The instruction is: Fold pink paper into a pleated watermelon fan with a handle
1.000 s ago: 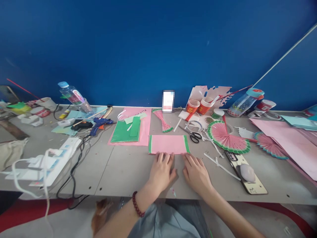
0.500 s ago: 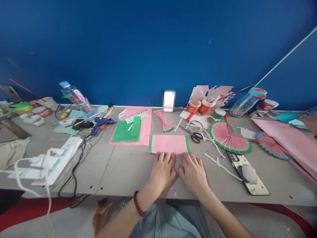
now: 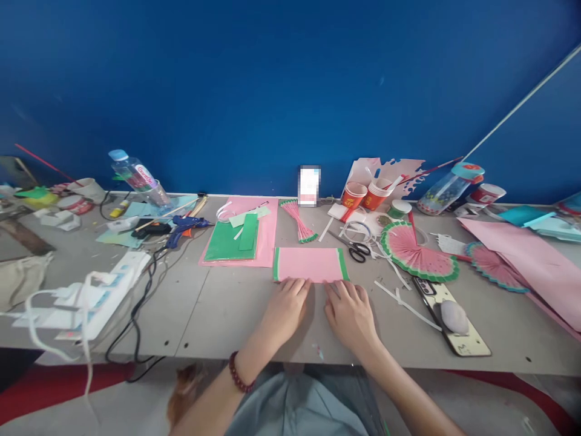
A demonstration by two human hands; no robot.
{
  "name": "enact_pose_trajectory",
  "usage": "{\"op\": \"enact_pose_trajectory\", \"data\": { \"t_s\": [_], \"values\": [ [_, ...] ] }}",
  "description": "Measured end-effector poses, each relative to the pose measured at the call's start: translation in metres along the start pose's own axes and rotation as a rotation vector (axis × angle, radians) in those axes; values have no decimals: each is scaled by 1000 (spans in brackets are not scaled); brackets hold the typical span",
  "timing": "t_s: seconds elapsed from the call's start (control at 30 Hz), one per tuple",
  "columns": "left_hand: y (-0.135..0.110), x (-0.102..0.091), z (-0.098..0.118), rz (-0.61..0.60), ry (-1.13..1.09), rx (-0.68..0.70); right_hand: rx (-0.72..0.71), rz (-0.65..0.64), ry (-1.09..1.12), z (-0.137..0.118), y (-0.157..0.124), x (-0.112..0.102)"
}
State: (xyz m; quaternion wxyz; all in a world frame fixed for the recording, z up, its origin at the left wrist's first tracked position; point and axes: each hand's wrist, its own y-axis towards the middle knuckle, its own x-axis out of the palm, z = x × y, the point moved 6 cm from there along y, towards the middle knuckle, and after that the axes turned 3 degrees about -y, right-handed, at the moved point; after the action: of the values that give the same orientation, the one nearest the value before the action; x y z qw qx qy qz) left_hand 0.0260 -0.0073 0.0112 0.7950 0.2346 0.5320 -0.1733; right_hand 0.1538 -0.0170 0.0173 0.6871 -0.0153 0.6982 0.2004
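A pink paper sheet (image 3: 310, 264) with green strips along its two short sides lies flat on the table in front of me. At its near edge my left hand (image 3: 287, 309) rests with fingers stretched forward, the fingertips on the left part of that edge. My right hand (image 3: 350, 313) touches the same edge farther right, its fingers extended and slightly apart and its thumb off to the side. Neither hand visibly grips the sheet. What lies under the fingertips is hidden. Just beyond the sheet is a narrow pleated pink paper piece (image 3: 299, 221) with green ends.
Left are green paper (image 3: 227, 242), a blue glue gun (image 3: 185, 227) and a white power strip (image 3: 118, 284) with cables. To the right lie black-handled scissors (image 3: 359, 252), a pleated watermelon fan (image 3: 415, 257) and a phone (image 3: 469, 345) with a mouse on it. Red paper cups (image 3: 353, 195) stand behind.
My left hand has shifted a little left and its wrist has swung outward, widening the lower gap between my hands. The pink sheet stays in place. A hand at the far right has left view.
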Motion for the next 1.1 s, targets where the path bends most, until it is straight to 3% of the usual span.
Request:
{"op": "enact_pose_trajectory", "data": {
  "t_s": [0.2,0.37,0.43,0.57,0.77,1.1],
  "values": [
    [-6,-7,-15,-25,123,92,-4,-36,16,-6,2,1],
    [-4,-17,-14,84,229,213,0,-47,13,-9,4,4],
    [-2,-23,-20,111,262,212,-6,-53,2,-10,4,5],
    [-1,-28,-36,43,301,175,-20,-82,-24,-13,4,4],
    [-2,-26,-45,40,262,179,-31,-59,-20,-17,8,3],
    [-5,-17,-47,174,287,200,-91,-66,-14,-24,14,5]
  ]
}}
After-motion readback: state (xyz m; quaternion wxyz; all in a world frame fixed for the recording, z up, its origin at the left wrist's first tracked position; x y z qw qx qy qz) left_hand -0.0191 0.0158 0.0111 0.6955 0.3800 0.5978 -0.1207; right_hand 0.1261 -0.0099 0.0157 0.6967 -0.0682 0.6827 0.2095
